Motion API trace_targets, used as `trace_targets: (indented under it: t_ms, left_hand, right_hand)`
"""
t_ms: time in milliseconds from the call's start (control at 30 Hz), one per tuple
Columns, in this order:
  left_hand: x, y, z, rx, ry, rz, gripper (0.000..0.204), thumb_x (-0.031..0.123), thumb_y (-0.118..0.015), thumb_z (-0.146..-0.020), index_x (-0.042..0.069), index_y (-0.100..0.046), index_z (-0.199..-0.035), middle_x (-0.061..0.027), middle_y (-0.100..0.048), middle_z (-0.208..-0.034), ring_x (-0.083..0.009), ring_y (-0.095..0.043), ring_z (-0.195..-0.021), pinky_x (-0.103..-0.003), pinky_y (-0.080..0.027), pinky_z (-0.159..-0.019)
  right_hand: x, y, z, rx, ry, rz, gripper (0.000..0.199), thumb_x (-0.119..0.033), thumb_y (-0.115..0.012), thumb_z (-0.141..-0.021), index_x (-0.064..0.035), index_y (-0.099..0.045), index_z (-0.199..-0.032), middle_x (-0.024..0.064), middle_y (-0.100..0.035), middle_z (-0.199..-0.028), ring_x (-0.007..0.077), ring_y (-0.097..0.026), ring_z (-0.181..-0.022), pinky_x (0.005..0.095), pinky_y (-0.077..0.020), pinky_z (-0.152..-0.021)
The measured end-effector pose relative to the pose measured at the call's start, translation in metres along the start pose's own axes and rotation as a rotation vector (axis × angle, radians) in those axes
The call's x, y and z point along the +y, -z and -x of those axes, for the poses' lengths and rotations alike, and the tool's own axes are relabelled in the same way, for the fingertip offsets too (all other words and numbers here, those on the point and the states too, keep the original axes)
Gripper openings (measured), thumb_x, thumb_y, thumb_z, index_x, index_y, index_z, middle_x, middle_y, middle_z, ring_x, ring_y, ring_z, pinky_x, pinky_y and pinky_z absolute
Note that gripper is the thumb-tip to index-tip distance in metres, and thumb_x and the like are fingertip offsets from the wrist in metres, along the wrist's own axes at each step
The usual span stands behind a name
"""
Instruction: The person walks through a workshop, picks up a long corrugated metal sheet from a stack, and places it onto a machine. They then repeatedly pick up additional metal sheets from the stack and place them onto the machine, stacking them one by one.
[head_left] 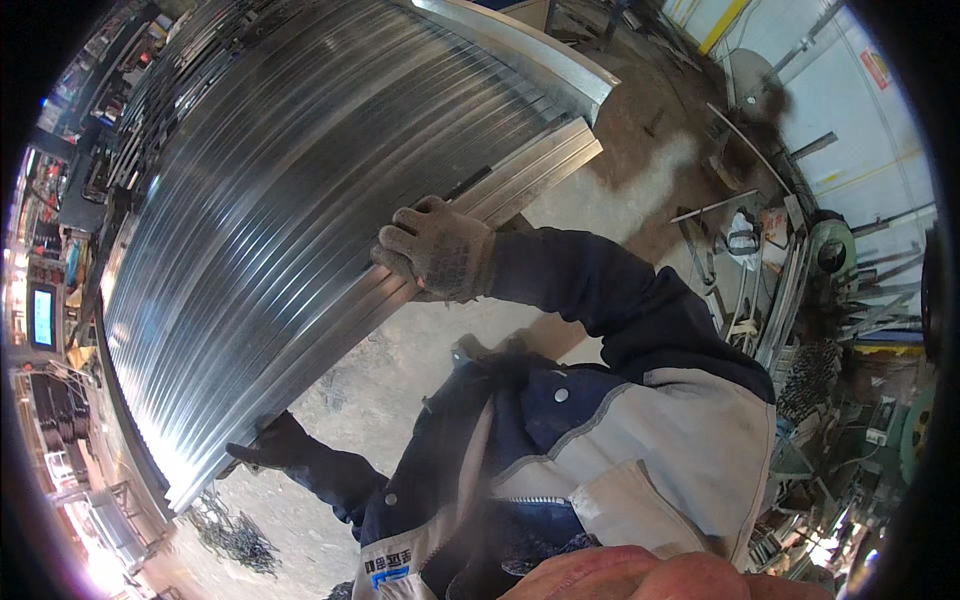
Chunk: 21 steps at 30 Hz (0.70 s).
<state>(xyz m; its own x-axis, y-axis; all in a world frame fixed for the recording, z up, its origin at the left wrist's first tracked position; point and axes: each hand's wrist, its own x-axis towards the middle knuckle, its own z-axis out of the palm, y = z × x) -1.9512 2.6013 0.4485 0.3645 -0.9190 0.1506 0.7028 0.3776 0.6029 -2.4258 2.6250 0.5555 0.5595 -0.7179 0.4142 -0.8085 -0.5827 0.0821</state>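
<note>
Long ridged silver metal profiles (290, 170) lie side by side in a wide layer that fills the upper left and middle. Along its near edge runs one metal profile (545, 165), slanting from lower left to upper right. My right hand (440, 250), in a brown-grey work glove, is closed over this profile, with its fingers bent across the top. Farther down the same edge, my left hand (280, 443) in a dark glove holds the profile near its lower-left end. The left thumb shows at the edge; the other fingers are mostly hidden.
A wide metal channel (530, 45) borders the layer at the far right. A small lit screen (42, 317) stands at the left. Dark metal shavings (235, 535) lie on the floor below. Metal offcuts and a green round machine part (832, 246) crowd the right side.
</note>
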Motion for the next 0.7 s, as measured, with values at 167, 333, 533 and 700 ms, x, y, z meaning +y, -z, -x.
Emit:
trace_targets:
  t_ms: [167, 333, 533, 700]
  left_hand:
    - [-0.01, 0.051, -0.022, -0.071, -0.337, -0.569, 0.076, 0.029, -0.073, -0.089, 0.004, -0.032, -0.148, -0.0183, -0.057, -0.124, -0.0365, -0.059, -0.112, -0.059, -0.049, -0.1]
    - [-0.012, 0.038, -0.017, -0.159, -1.046, -1.69, 0.071, 0.036, -0.085, -0.077, 0.002, -0.053, -0.13, -0.022, -0.058, -0.123, -0.0429, -0.053, -0.122, -0.06, -0.044, -0.103]
    - [-0.009, 0.013, -0.004, -0.124, -0.459, -1.044, 0.061, 0.041, -0.082, -0.08, -0.001, -0.06, -0.12, -0.0211, -0.061, -0.122, -0.042, -0.056, -0.119, -0.055, -0.045, -0.103]
    - [-0.007, 0.03, -0.011, -0.055, -0.649, -1.553, 0.054, 0.035, -0.074, -0.088, -0.003, -0.053, -0.121, -0.0213, -0.059, -0.115, -0.037, -0.064, -0.105, -0.052, -0.059, -0.091]
  right_hand:
    - [-0.014, -0.004, 0.015, -0.01, 0.054, 0.01, 0.036, -0.034, -0.061, -0.093, -0.0052, -0.065, -0.114, 0.0076, -0.053, -0.104, 0.0237, -0.052, -0.099, 0.0457, -0.0455, -0.083]
    - [-0.015, -0.006, 0.007, 0.063, 0.094, 0.126, 0.03, -0.03, -0.062, -0.092, -0.0056, -0.065, -0.109, 0.0053, -0.049, -0.098, 0.0235, -0.048, -0.095, 0.0453, -0.0439, -0.078]
    - [-0.018, -0.005, -0.001, -0.14, 0.074, 0.134, 0.031, -0.027, -0.061, -0.094, -0.0041, -0.068, -0.114, 0.013, -0.055, -0.117, 0.0313, -0.052, -0.117, 0.0487, -0.0497, -0.09]
    - [-0.031, -0.012, -0.002, -0.163, 0.05, 0.098, 0.03, -0.027, -0.06, -0.095, -0.004, -0.069, -0.113, 0.0109, -0.059, -0.113, 0.0313, -0.057, -0.108, 0.048, -0.0509, -0.084]
